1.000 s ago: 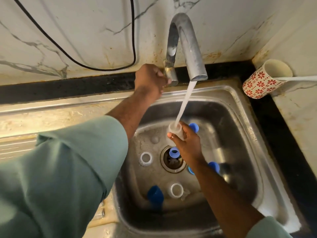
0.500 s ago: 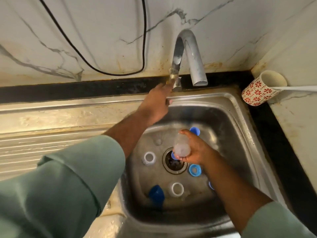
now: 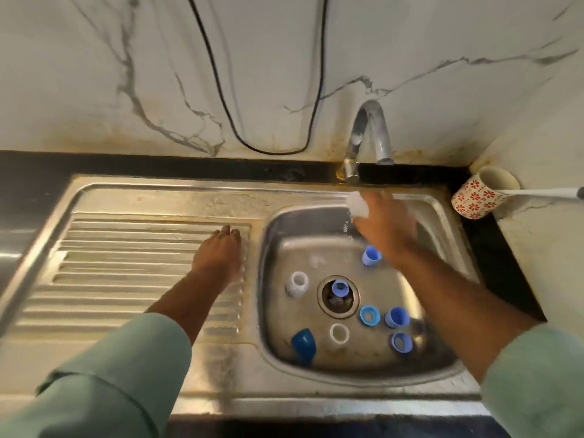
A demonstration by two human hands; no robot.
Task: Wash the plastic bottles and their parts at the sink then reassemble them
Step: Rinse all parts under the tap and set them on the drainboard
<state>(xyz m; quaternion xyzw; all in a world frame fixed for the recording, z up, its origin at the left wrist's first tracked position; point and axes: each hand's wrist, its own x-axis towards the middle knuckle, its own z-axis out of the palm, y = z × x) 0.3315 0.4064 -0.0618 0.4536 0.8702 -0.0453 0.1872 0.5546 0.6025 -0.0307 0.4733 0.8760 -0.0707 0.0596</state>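
Observation:
My right hand [image 3: 384, 227] grips a small clear plastic bottle [image 3: 357, 205] over the far edge of the steel sink basin [image 3: 436, 235], and drops fall from it. My left hand [image 3: 218, 256] rests flat with straight fingers on the ribbed draining board [image 3: 126, 263]. In the basin lie two white bottle parts [image 3: 297, 283] [image 3: 338, 336], several light blue caps and rings [image 3: 369, 315] [image 3: 371, 257] [image 3: 397, 317] [image 3: 401, 343], and a dark blue cap [image 3: 304, 344]. One blue cap [image 3: 340, 287] sits in the drain.
The tap [image 3: 369, 137] stands behind the basin with no water running. A red-flowered mug [image 3: 477, 197] holding a white handle sits on the black counter at the right. A black cable [image 3: 262, 90] hangs on the marble wall.
The water has stopped. My left hand left the tap handle and moved down onto the draining board. My right hand lifted the bottle toward the basin's far edge.

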